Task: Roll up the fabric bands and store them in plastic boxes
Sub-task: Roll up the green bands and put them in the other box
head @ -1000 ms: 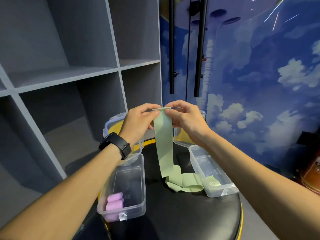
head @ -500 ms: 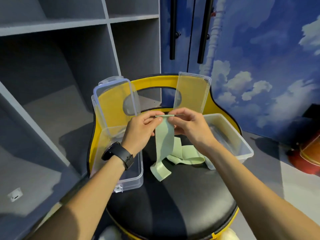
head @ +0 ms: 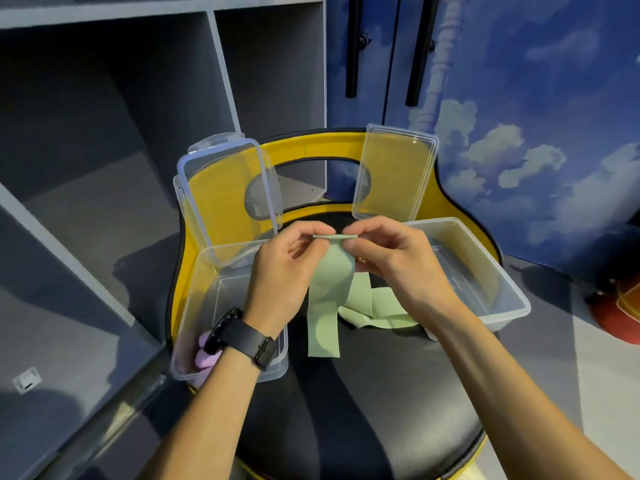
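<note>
A pale green fabric band [head: 329,289] hangs from its top edge down onto a black chair seat [head: 363,403]. My left hand [head: 284,271] and my right hand [head: 391,261] each pinch that top edge, which is folded over a little. The band's loose rest lies crumpled on the seat behind. A clear plastic box [head: 194,327] stands open at the left, with purple rolled bands [head: 204,355] inside near my wrist. A second clear box [head: 495,292] stands open at the right.
Both box lids [head: 225,188] lean up against the chair's yellow back [head: 311,147]. Grey shelving [head: 104,133] stands at the left. A blue cloud-painted wall [head: 536,116] with black door handles rises behind. A red object [head: 616,317] sits on the floor at the right.
The view has tilted down. My hands lowered the band's top edge toward the seat, so more of the band lies on it, and the top edge is now turned over.
</note>
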